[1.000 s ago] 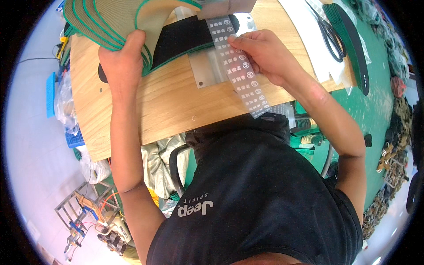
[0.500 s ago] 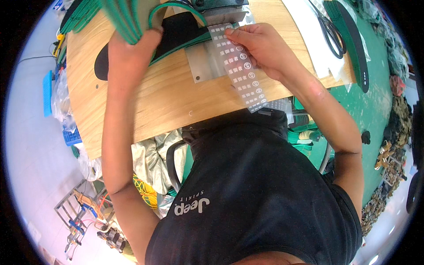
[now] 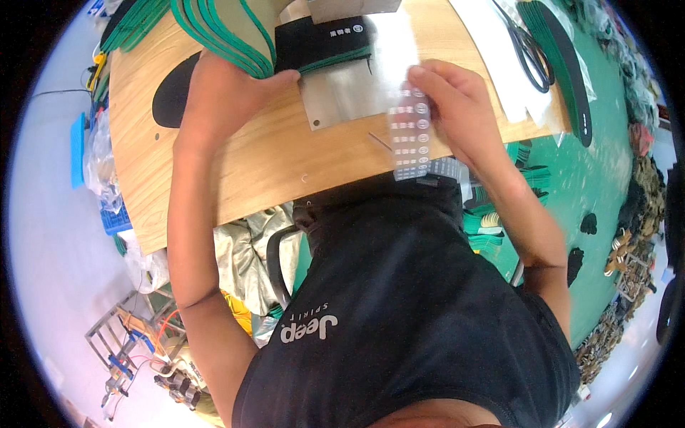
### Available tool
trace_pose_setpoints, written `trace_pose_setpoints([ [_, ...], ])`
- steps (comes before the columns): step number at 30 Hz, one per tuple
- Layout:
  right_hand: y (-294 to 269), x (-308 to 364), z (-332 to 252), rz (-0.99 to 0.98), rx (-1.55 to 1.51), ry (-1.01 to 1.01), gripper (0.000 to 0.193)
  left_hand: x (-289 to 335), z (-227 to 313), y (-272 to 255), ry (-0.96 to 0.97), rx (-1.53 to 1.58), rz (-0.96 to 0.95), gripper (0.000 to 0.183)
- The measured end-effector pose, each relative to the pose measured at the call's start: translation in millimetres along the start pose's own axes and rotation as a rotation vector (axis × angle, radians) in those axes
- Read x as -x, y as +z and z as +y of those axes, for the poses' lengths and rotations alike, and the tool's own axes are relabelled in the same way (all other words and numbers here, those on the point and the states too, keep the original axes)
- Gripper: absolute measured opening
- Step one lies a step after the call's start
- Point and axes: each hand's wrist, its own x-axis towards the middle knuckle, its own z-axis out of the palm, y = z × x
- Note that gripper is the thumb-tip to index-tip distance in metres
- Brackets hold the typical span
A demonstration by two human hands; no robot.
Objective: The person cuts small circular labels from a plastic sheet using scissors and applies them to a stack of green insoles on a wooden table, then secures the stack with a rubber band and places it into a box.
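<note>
My left hand (image 3: pixel 225 96) is closed around a fanned stack of green-edged insoles (image 3: pixel 239 36), its thumb pointing right. Beside the thumb, a black insole (image 3: pixel 303 46) with a small white print near its right end lies partly over a shiny metal plate (image 3: pixel 335 107). Left of my wrist, a rounded black insole end (image 3: pixel 173 96) shows; whether it belongs to the same insole is hidden. My right hand (image 3: pixel 457 100) pinches the upper end of a clear strip of white printed labels (image 3: pixel 410 139), which hangs over the table's front edge, apart from the insole.
A metal block (image 3: pixel 357 8) stands over the insole's far side. More green-edged insoles lie in stacks at the far left (image 3: pixel 135 28) and at the right (image 3: pixel 560 64). A coiled black cable (image 3: pixel 535 60) rests on white sheets. The wooden table (image 3: pixel 250 171) ends just before my body.
My right hand has moved right and nearer to me with the label strip, off the insole. White print now shows on the insole. The stack in my left hand has shifted right.
</note>
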Motion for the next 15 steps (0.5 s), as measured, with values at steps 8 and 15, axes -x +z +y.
trace_pose_setpoints([
  [8, -11.3, -17.8, -4.0, 0.054, -0.383, 0.095, 0.019, -0.1, -0.8, -1.2, -0.101, -0.024, 0.021, 0.03],
  [15, 18.8, -47.7, -3.6, -0.122, -0.098, 0.183, 0.024, -0.7, -6.6, -10.0, -0.426, 0.346, 0.397, 0.021],
])
